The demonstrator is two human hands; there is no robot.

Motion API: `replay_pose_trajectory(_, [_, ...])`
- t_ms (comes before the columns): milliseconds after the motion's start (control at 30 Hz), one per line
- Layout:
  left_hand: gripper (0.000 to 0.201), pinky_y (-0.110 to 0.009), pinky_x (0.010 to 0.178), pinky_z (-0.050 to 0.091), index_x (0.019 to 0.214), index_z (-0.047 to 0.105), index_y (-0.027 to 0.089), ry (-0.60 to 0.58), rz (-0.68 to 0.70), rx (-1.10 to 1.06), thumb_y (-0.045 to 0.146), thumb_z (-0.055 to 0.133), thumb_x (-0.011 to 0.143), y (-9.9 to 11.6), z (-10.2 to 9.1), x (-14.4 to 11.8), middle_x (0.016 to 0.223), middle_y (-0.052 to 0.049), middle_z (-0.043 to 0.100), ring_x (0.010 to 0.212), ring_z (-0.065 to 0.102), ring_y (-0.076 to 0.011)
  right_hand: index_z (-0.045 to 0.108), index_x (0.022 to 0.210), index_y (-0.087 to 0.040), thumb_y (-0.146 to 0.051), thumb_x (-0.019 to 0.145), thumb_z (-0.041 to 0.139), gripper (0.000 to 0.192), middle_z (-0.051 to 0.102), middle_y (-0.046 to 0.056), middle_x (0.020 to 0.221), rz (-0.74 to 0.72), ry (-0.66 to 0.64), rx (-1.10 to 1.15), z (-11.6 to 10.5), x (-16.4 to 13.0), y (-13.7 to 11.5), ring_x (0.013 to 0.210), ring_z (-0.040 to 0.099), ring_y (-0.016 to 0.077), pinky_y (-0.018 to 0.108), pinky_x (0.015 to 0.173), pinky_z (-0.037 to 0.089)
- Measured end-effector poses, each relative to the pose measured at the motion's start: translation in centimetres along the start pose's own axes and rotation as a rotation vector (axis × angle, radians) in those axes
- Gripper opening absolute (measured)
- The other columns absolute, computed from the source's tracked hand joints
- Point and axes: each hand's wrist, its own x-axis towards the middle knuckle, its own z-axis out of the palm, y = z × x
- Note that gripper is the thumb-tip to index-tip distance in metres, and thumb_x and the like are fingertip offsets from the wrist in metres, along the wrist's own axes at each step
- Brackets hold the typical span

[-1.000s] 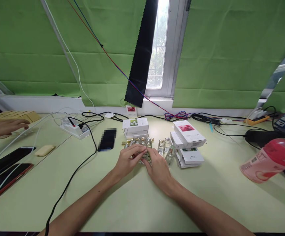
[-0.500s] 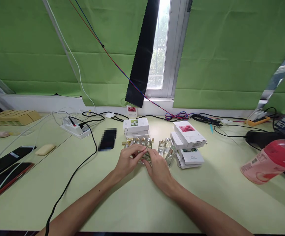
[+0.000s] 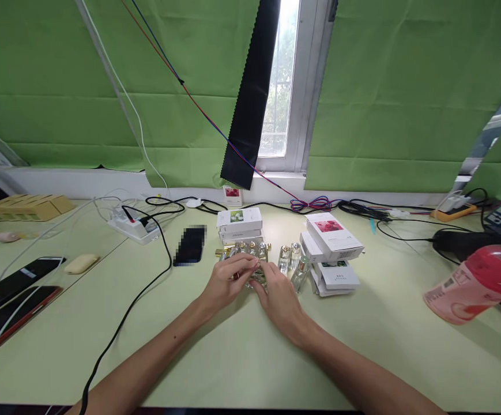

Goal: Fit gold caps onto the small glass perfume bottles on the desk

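My left hand (image 3: 226,282) and my right hand (image 3: 279,297) meet at the middle of the table, both closed around a small glass perfume bottle (image 3: 255,275) with a gold cap. Just behind them stands a row of several like bottles (image 3: 250,249), and more bottles (image 3: 291,260) stand to the right. A stack of white boxes with a green picture (image 3: 238,223) lies behind the row. Another stack of white boxes with a pink picture (image 3: 332,242) lies at the right.
A black phone (image 3: 189,245), a white power strip (image 3: 134,226) and black cables lie at the left rear. Two phones (image 3: 10,288) and a beige bar (image 3: 81,264) sit far left. A pink bottle (image 3: 477,282) lies at the right edge.
Another person's hand at the far left has withdrawn from view. My hands have stayed on the bottle with only slight finger shifts.
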Motion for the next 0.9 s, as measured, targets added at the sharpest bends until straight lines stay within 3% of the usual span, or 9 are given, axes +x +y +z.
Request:
replay_pose_trajectory(300, [0.017, -0.019, 0.048, 0.051, 0.082, 0.072, 0.017, 0.027, -0.134, -0.072, 0.025, 0.063, 0.094, 0.51, 0.25, 0.22, 0.088, -0.008, 0.076, 0.072, 0.069, -0.0147, 0.056, 0.127, -0.019, -0.018, 0.097, 0.057, 0.030, 0.067, 0.010, 0.114, -0.004, 0.004, 0.023, -0.08, 0.00, -0.02, 0.101, 0.069, 0.0253, 0.035, 0.079, 0.055])
replay_pose_trajectory(567, [0.015, -0.020, 0.048, 0.050, 0.083, 0.072, 0.018, 0.028, -0.075, -0.033, 0.022, 0.062, 0.094, 0.26, 0.23, 0.10, 0.090, -0.008, 0.076, 0.071, 0.069, -0.0144, 0.057, 0.126, -0.019, -0.018, 0.097, 0.058, 0.029, 0.067, 0.010, 0.113, 0.005, 0.000, 0.017, -0.08, 0.00, -0.02, 0.101, 0.069, 0.0257, 0.035, 0.079, 0.055])
replay_pose_trajectory(900, [0.015, -0.019, 0.049, 0.045, 0.089, 0.069, 0.018, -0.104, -0.073, 0.000, 0.020, 0.057, 0.097, 0.19, -0.41, 0.34, 0.093, -0.007, 0.073, 0.065, 0.061, -0.0102, 0.057, 0.125, -0.019, -0.018, 0.097, 0.058, 0.029, 0.068, 0.010, 0.113, 0.005, 0.000, -0.001, -0.21, -0.03, -0.15, 0.099, 0.070, 0.0261, 0.035, 0.076, 0.055])
